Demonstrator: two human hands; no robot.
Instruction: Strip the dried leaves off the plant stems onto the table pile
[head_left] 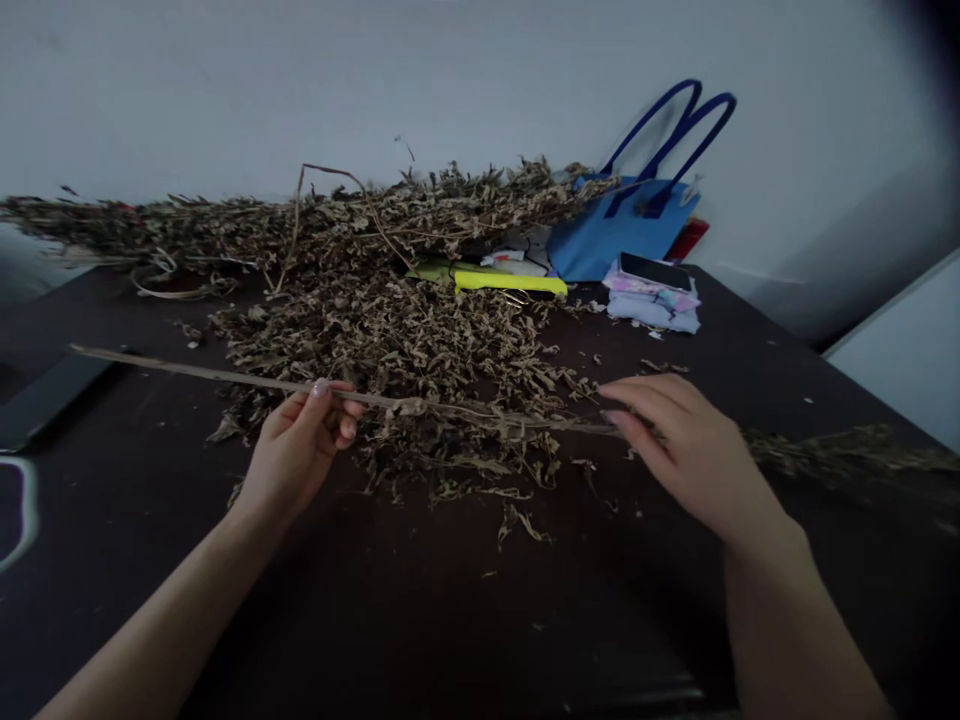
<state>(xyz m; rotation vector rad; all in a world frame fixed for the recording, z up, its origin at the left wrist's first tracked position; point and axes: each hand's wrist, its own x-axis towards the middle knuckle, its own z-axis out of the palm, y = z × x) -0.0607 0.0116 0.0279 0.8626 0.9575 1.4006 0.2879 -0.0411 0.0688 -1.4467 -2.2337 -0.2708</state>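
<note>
A long dried stem (217,374) lies across the view, its bare end at the left and its leafy end reaching past my right wrist. My left hand (304,440) pinches it between thumb and fingers. Around the stem's right part, my right hand (675,440) is closed with thumb and fingertips near each other; its palm hides some of the stem. Behind and below the stem spreads a loose pile of dry, crumpled brown leaves (420,330). A few leaf pieces sit in front of the pile.
A big bundle of dried stalks (225,230) rests along the wall at the back of the dark table (450,620). Farther right are a yellow object (510,283), a blue bag (622,235) and a phone (656,272) on folded packets. A dark flat object (56,400) lies left.
</note>
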